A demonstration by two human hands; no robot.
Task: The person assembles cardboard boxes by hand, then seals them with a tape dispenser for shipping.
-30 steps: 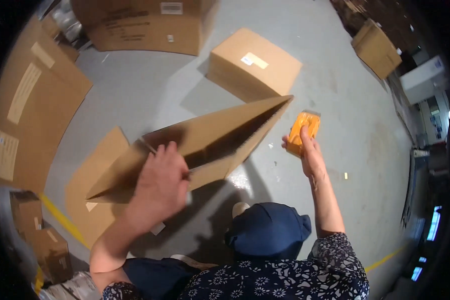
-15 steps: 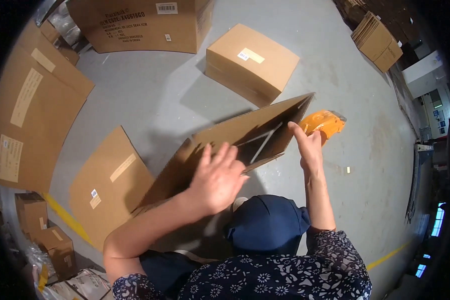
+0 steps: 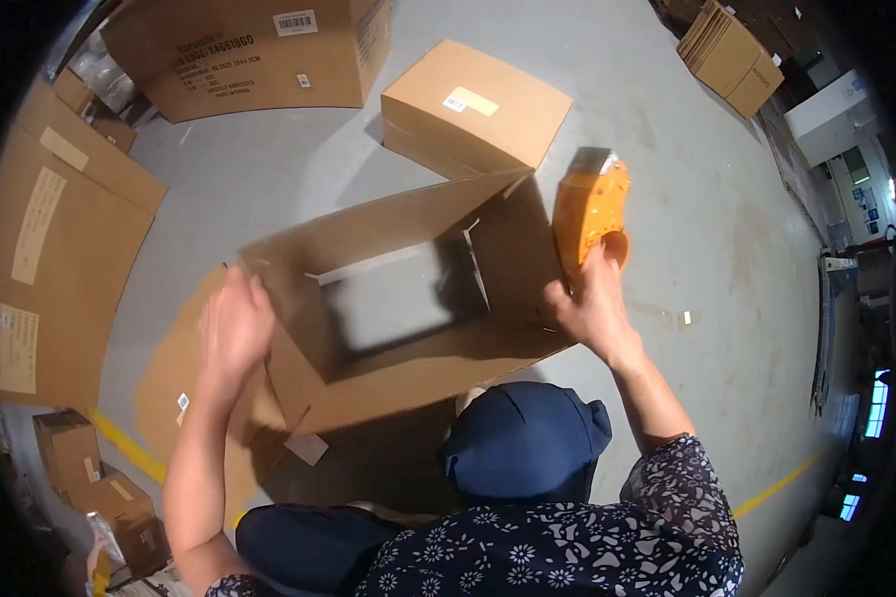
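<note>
A brown cardboard box (image 3: 403, 388) stands opened out in front of me, and grey floor shows through its middle. My left hand (image 3: 237, 323) is closed at the box's left edge, its fingertips at the far corner and partly blurred. In my right hand (image 3: 597, 308) is an orange tape dispenser (image 3: 589, 204), held by its handle just outside the box's right wall. The thumb of that hand points toward the box's right edge. Under the box's left side lies a flat piece of cardboard (image 3: 184, 358) with small labels.
Just beyond the open box sits a closed carton (image 3: 473, 104). A larger carton (image 3: 259, 60) stands at the far left, near a big labelled cardboard sheet (image 3: 70, 229). Folded cartons (image 3: 732, 60) lean at the far right. Small boxes (image 3: 119, 512) are at the lower left.
The half-folded box has been spread into an open rectangle. My left hand has moved left to its edge. The tape dispenser has swung to point away from me.
</note>
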